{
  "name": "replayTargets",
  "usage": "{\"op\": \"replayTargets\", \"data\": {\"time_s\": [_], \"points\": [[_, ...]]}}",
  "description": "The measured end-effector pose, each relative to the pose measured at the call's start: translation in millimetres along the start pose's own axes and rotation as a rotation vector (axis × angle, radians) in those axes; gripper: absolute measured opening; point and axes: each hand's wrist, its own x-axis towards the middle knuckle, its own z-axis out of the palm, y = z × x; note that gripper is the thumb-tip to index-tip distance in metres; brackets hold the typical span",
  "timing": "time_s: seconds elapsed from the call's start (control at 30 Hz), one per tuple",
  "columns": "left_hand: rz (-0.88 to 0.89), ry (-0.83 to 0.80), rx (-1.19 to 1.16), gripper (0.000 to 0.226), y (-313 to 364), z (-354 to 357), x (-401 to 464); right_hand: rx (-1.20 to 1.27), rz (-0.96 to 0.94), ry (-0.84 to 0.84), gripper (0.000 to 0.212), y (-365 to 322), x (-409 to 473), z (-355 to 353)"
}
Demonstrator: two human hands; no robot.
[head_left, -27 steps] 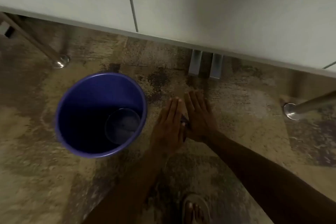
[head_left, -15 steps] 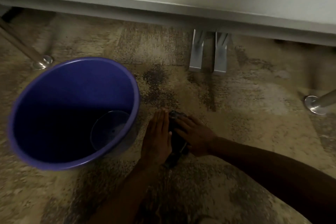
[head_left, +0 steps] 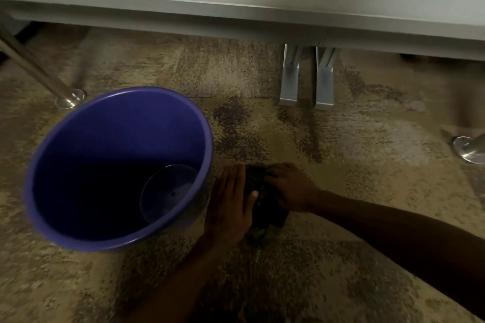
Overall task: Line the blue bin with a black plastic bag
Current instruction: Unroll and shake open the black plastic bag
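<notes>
The blue bin [head_left: 123, 123] stands upright on the floor at the left, with no liner inside and its round bottom showing. Just right of it, a folded black plastic bag [head_left: 262, 202] lies low by the floor between my hands. My left hand [head_left: 231, 204] rests flat against the bag's left side, thumb on top. My right hand [head_left: 291, 189] grips the bag's upper right part with curled fingers. Most of the bag is covered by the hands.
A grey table edge [head_left: 262, 18] runs across the top. Two grey metal brackets [head_left: 307, 81] stand on the floor behind my hands. Chrome legs with round feet stand at the far left [head_left: 68, 98] and far right [head_left: 469, 147]. The floor is speckled beige carpet.
The view has dropped lower and closer to the floor. My hands have gone from lying flat side by side to closing around the black bag, which now shows between them.
</notes>
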Motion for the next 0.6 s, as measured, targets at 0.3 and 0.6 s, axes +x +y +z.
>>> {"op": "replayTargets", "data": {"time_s": [0.3,0.6], "points": [[0.029,0.135,-0.055,0.094,0.6,-6.0,0.7,1.221,0.533,0.116,0.017,27.8,10.1,-59.2],[-0.397,-0.332,-0.195,0.087,-7.3,5.8,4.7,1.073,0.834,-0.144,0.032,61.0,-25.7,-19.7]]}}
